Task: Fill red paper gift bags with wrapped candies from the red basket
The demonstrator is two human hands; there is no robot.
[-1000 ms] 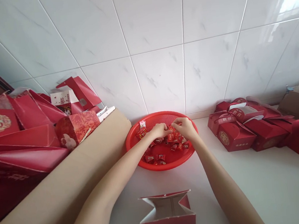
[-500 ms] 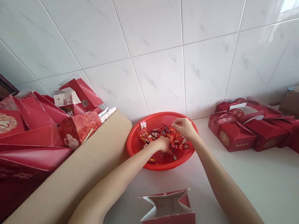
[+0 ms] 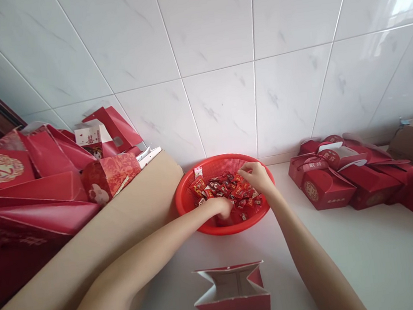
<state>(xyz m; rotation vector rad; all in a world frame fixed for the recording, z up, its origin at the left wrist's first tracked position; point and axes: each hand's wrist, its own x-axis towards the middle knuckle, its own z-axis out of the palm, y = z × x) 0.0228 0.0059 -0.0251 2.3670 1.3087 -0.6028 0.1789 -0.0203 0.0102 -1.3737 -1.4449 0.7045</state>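
Red-wrapped candies (image 3: 228, 185) lie heaped in a round red plastic basket (image 3: 233, 229) against the wall. My left hand (image 3: 223, 208) reaches down into the front of the basket, its fingers blurred and mostly hidden among the candies. Over the basket's right side, my right hand (image 3: 254, 175) holds its thumb and fingers pinched together near a candy; what is between them, if anything, is too small to make out. In front of the basket stands a red paper box (image 3: 242, 307) with its top open and its folded sides pointing inward.
On the left, a large cardboard box (image 3: 136, 193) holds several red gift bags and boxes (image 3: 60, 147). Several closed red gift boxes (image 3: 327, 188) sit on the white counter (image 3: 352, 253) at the right. Behind everything rises a tiled wall (image 3: 219, 108).
My left hand has shifted slightly left and toward me inside the basket, uncovering more candies. My right hand stays nearly in place, and the open box has not moved.
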